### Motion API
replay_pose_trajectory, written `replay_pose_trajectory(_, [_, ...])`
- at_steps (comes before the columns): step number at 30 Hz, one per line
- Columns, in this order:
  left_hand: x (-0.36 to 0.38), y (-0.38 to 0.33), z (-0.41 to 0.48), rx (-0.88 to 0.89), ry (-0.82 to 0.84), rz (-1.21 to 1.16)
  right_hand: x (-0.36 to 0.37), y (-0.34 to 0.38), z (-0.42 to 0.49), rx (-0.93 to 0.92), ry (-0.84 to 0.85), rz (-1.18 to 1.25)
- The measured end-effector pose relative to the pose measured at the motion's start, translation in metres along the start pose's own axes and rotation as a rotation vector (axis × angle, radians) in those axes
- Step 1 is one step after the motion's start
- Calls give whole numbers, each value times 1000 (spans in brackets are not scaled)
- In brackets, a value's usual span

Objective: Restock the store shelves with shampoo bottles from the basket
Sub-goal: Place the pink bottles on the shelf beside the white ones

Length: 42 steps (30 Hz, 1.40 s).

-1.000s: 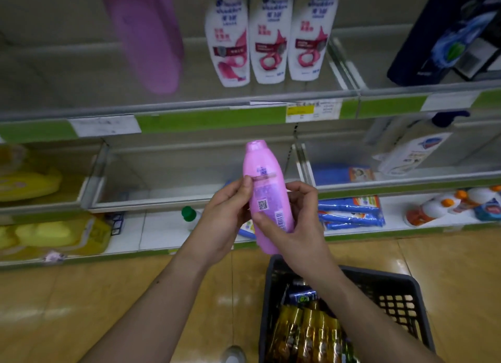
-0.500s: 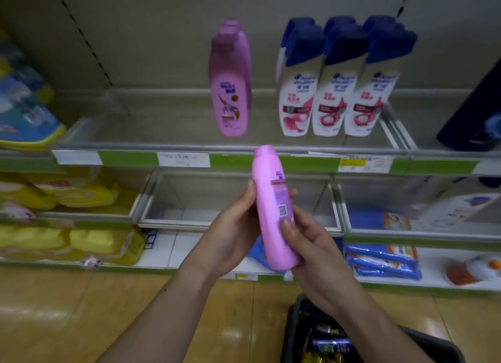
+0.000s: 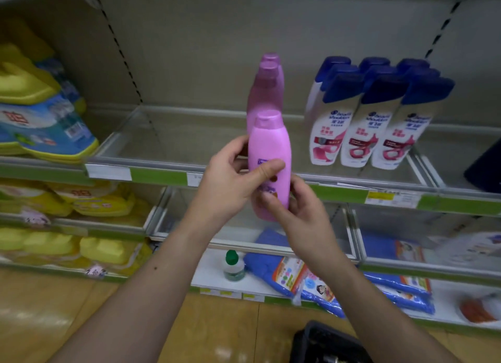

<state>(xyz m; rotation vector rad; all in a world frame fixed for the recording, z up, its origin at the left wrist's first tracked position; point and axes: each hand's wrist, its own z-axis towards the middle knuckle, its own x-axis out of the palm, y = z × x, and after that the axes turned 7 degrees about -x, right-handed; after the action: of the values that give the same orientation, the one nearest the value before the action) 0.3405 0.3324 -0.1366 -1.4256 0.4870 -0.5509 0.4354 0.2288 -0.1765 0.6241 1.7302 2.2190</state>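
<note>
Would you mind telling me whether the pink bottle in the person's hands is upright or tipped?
Upright: the pink shampoo bottle has its cap uppermost, held by the left hand and the right hand.

A shop: stocked shelves (image 3: 271, 176) with price labels (image 3: 390, 197).

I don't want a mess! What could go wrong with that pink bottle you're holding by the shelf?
The pink plastic shampoo bottle, held in the left hand and right hand, has its base below the clear shelf lip, so it might catch there. Pushed in too hard, it could topple the tall pink bottles standing behind, perhaps into the white blue-capped bottles.
</note>
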Motion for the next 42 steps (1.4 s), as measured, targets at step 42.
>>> replay_pose_trajectory(42, [-41,37,99,-179,227,34,7,6,96,64,53,-407])
